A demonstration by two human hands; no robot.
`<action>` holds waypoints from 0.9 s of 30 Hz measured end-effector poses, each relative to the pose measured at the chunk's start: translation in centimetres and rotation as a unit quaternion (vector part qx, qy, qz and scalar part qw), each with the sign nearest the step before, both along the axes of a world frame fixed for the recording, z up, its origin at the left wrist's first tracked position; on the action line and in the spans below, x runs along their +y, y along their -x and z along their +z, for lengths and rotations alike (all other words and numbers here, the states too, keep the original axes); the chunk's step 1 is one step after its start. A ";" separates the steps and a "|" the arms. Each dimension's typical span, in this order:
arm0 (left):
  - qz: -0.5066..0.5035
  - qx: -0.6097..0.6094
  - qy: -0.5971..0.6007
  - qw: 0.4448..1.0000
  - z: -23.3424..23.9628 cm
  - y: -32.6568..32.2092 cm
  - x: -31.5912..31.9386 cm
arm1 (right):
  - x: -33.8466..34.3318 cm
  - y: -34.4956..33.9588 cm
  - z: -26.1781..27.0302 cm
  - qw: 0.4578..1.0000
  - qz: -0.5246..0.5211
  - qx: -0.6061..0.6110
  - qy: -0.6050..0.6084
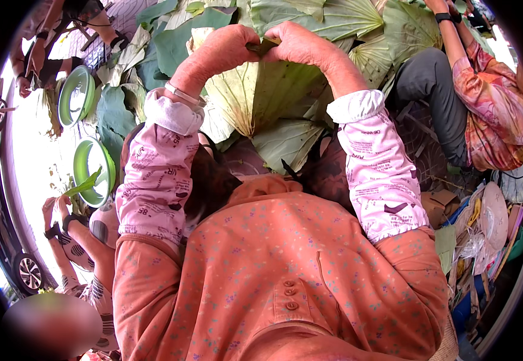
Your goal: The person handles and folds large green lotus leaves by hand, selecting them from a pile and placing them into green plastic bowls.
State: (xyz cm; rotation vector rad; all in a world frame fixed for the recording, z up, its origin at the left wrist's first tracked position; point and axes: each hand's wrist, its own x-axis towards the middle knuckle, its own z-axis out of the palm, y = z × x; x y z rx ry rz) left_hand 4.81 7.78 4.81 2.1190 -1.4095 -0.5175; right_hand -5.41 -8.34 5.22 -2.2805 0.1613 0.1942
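My left hand (232,44) and my right hand (298,46) meet at the top middle of the view, thumbs and fingertips close together. Both pinch the far edge of a large lotus leaf (276,92). This leaf spreads below my hands towards my lap, yellow-green and veined, with a straight line down its middle between a paler and a darker half. Under it lies another dull green lotus leaf (288,141). The parts of the leaf inside my fingers are hidden.
More lotus leaves (329,20) lie heaped beyond my hands. Two green plastic basins (112,167) (91,92) stand at the left. A person (491,104) sits close on the right; others work at the left. A pile of odds and ends (478,234) lies at the lower right.
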 end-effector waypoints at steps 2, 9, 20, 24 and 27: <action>-0.005 0.000 -0.003 1.000 -0.1 -0.1 0.1 | 0.4 0.0 0.4 0.999 -0.017 0.031 -0.009; 0.021 -0.032 -0.030 0.999 0.6 0.5 -0.2 | 0.1 -0.4 -0.1 0.999 -0.017 0.010 0.027; -0.039 0.113 -0.012 0.993 -0.2 -0.5 0.1 | -0.3 -0.8 -0.5 0.999 -0.018 -0.015 0.036; -0.021 0.106 -0.044 0.993 -0.4 -0.2 -0.3 | -0.6 -0.6 -0.7 0.999 -0.003 -0.023 0.045; -0.007 0.075 -0.047 0.996 -0.5 0.1 -0.4 | -0.7 -0.4 -0.7 0.999 0.019 -0.015 0.031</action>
